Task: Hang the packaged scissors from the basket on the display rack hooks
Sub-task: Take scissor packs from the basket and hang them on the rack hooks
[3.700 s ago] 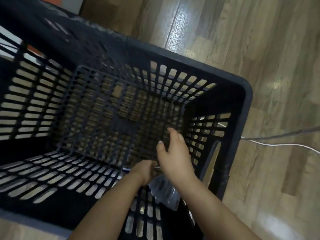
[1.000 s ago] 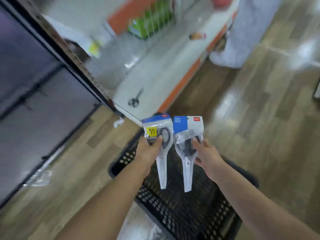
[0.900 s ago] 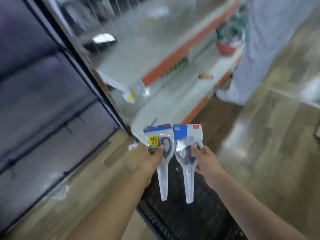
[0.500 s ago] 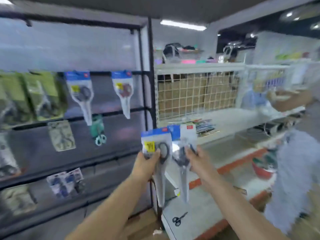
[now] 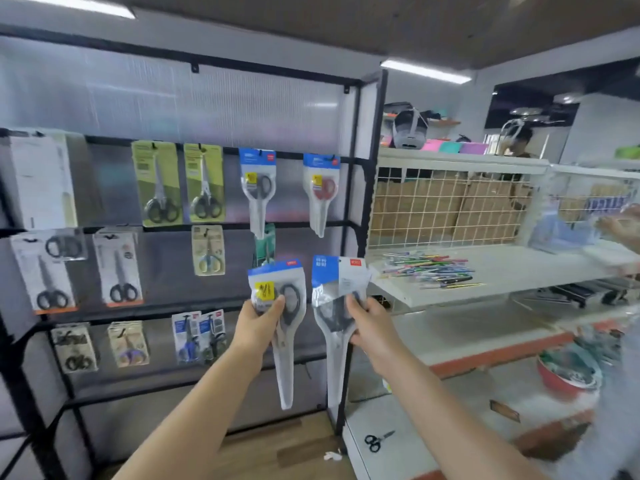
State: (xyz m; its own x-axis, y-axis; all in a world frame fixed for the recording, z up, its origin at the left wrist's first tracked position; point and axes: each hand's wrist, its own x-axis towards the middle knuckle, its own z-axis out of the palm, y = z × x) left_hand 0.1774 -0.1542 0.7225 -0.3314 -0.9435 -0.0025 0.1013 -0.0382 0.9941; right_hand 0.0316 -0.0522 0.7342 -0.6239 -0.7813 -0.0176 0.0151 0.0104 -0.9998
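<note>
My left hand [image 5: 260, 318] grips a packaged pair of black-handled scissors [image 5: 284, 327] with a blue header and yellow sticker. My right hand [image 5: 369, 322] grips a second packaged pair of scissors [image 5: 334, 306], seen from the back. Both packs hang blade-down in front of the black display rack [image 5: 349, 223]. On the rack's top row hang two matching packs, one with black handles [image 5: 258, 188] and one with red handles [image 5: 321, 192]. The basket is out of view.
Other scissor packs fill the rack's hooks to the left. A white shelf unit [image 5: 485, 282] with pens stands on the right, loose scissors [image 5: 375, 441] on its bottom shelf. Another person's hand [image 5: 623, 226] reaches in at the right edge. A red bowl [image 5: 568, 375] sits lower right.
I lifted two scissor packs out of the basket and turned up from the floor to face the rack. Both hands have risen slightly with the packs, nearer the rack.
</note>
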